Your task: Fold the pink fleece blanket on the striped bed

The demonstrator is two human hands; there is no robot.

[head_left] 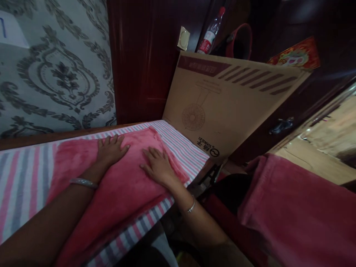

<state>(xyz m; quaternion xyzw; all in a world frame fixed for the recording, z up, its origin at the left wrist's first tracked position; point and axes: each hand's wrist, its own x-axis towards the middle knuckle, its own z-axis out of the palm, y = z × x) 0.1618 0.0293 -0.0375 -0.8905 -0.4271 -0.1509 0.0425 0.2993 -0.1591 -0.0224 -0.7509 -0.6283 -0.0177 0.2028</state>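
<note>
a large cardboard box (230,107) printed with a fan drawing leans upright at the far right end of the counter (22,174), its lower edge just beside the striped cloth (180,148) that covers the counter top. behind the box, in the dark far corner, stand a clear plastic bottle (210,33) with a red cap and label, and a red, rounded object (240,40) whose kind i cannot tell. a pale round wall switch (183,38) sits on the dark wooden panel (136,63) to the left of the bottle, and grey patterned wallpaper (55,66) fills the far left. a colourful printed card (297,55) shows past the top right corner of the box. to the near right, well apart from the counter, a second pink cloth (294,215) hangs draped over something.

the pink towel (122,189) lies flat on the striped cloth, in the middle of the counter, its near edge hanging over the counter's near side. the left hand (111,150) lies palm down on the far part of the towel, fingers spread slightly. the right hand (158,165) lies palm down just to its right, near the towel's right edge, fingers flat and close together. both hands touch the towel; neither pinches it. each wrist wears a silver bangle.
</note>
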